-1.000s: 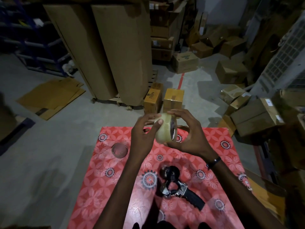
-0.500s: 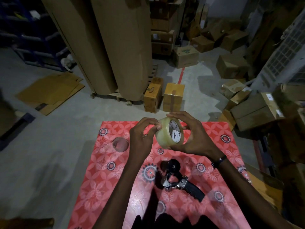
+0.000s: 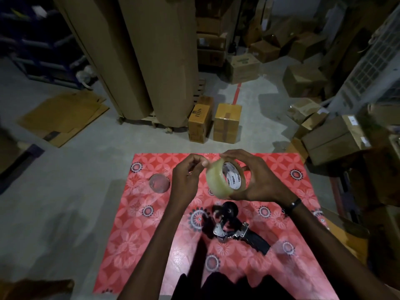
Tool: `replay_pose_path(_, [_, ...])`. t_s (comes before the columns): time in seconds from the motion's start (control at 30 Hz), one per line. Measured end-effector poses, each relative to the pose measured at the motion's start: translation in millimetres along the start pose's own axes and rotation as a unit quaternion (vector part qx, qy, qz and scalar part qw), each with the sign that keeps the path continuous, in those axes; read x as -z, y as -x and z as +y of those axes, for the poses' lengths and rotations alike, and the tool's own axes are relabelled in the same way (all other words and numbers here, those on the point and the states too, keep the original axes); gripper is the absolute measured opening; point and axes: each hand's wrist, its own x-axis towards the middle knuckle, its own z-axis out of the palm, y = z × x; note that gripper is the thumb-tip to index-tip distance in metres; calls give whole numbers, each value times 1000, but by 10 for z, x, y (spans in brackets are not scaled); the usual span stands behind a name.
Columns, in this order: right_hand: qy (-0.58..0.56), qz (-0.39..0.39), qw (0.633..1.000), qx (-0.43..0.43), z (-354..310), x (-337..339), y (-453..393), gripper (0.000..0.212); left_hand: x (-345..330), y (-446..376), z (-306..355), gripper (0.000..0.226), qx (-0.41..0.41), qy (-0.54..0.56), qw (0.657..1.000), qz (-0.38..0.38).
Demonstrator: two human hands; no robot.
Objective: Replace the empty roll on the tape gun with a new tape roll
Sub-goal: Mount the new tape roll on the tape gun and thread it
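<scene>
Bare cloth (image 3: 281, 187) flanks tape gun (image 3: 236, 228); empty roll (image 3: 159, 183) well apart

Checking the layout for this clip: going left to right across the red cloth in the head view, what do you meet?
Empty clear roll → left hand → new tape roll → right hand. The tape gun lies nearer, below the tape roll, so it is left out.
</scene>
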Motion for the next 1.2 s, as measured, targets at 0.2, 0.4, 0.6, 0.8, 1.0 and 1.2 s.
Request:
replay_pose_path(0.2, [54,-30,998,-34,274,-190,168,101,-4,94,-418,11,52,-5,996,-66])
replay_pose_path(0.4, [95,-51,988,-107,639,-453,386,103,-213,249,-963,10,128,8,987,-93])
replay_pose_path(0.6, [89,-63,975,-191,1046,-768,625,109,-421,305,-1399,8,177,-7,978,-106])
replay_pose_path(0.8, [77,-32,972,-221,1267,-1020,702,104,-539,225,-1739,10,223,-14,970,-97])
replay_pose_path(1.0, [75,-17,969,-235,1356,-1188,769,109,-613,239,-1933,14,276,-7,956,-96])
replay_pose_path(1.2, [110,12,964,-240,1470,-1320,841,98,-666,347,-1988,37,294,6,951,-98])
